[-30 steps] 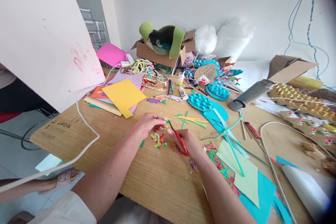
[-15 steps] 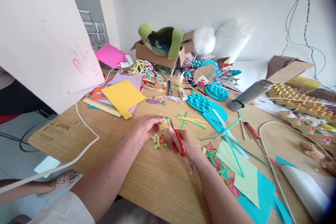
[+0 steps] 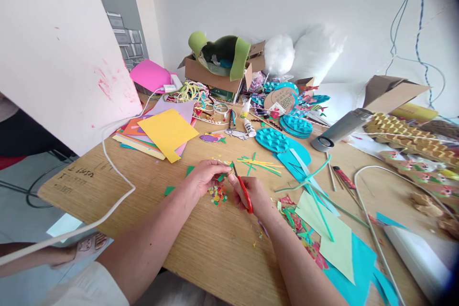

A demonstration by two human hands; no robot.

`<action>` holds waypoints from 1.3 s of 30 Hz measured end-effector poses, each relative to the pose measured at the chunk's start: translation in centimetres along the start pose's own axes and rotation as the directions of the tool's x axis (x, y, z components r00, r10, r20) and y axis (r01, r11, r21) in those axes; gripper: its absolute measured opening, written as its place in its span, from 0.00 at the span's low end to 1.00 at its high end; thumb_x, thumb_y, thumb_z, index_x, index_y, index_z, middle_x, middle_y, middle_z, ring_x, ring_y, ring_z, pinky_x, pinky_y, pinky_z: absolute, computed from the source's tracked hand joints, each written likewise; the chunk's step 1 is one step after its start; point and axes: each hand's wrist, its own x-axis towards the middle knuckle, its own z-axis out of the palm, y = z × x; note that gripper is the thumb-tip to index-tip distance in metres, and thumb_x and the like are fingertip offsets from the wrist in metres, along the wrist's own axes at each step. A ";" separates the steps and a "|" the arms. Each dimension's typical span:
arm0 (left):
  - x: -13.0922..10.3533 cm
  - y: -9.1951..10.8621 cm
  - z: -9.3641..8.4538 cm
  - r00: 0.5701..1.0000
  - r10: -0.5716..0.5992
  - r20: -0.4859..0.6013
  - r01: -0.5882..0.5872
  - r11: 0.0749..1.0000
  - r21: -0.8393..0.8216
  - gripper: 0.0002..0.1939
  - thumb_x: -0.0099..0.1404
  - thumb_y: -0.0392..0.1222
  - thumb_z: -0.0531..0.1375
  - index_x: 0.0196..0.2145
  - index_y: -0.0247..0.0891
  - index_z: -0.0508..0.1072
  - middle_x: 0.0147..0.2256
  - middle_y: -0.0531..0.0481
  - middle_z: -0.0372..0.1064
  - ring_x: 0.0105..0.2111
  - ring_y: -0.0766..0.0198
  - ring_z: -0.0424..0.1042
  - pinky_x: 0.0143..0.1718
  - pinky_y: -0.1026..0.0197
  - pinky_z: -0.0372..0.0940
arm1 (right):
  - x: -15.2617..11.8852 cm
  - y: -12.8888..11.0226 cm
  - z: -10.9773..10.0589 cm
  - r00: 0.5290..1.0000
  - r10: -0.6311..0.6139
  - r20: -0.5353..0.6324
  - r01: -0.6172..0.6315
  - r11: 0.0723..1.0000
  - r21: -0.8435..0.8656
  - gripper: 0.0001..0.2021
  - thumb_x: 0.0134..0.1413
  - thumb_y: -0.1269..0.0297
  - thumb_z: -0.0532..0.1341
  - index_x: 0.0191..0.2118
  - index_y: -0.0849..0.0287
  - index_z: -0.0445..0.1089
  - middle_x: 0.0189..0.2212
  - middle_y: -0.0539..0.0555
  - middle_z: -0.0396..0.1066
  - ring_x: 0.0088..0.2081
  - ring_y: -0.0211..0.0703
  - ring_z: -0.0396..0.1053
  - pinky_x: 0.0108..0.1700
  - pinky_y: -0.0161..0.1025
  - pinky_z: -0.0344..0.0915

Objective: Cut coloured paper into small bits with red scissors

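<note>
My left hand (image 3: 206, 177) pinches a small piece of green paper (image 3: 223, 176) between thumb and fingertips. Red-handled scissors (image 3: 246, 195) are gripped in my right hand (image 3: 253, 196), their dark blades pointing up and left beside the green piece. Just below my fingers lies a small heap of red, yellow, green and white paper bits (image 3: 218, 196), partly covered by the left hand. Thin green and yellow paper strips (image 3: 263, 163) lie crossed on the table beyond the scissors. Green paper scraps (image 3: 169, 191) rest left of my left wrist.
Coloured paper sheets (image 3: 168, 130) are stacked at the left, near a white cable (image 3: 118, 205). Glue bottles (image 3: 250, 128) and blue oval pieces (image 3: 271, 140) stand further back. A metal flask (image 3: 340, 129) lies tilted at the right. Paper scraps (image 3: 297, 222) lie beside my right forearm.
My left hand has shifted slightly down and right, and the green piece at its fingertips now sits lower and is tilted. More green scrap shows behind the left wrist. The right hand barely moves.
</note>
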 end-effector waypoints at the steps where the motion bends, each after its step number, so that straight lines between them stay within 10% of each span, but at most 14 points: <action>1: 0.0 0.0 0.0 1.000 0.004 0.006 -0.004 1.000 0.007 0.12 0.38 0.37 0.70 0.21 0.32 0.73 0.21 0.53 0.67 0.20 0.73 0.64 0.23 0.67 0.57 | 0.0 0.0 0.0 1.000 0.000 0.001 0.000 1.000 0.001 0.28 0.52 0.38 0.52 0.18 0.59 0.61 0.12 0.51 0.64 0.14 0.37 0.61 0.17 0.32 0.55; 39: 0.0 -0.2 -0.2 1.000 0.023 -0.015 -0.022 0.999 0.036 0.13 0.37 0.39 0.71 0.22 0.32 0.74 0.23 0.52 0.69 0.22 0.71 0.67 0.27 0.66 0.62 | -0.1 0.1 0.1 0.999 -0.007 -0.033 0.007 1.000 -0.001 0.29 0.52 0.37 0.52 0.17 0.59 0.59 0.09 0.49 0.60 0.11 0.35 0.57 0.15 0.31 0.52</action>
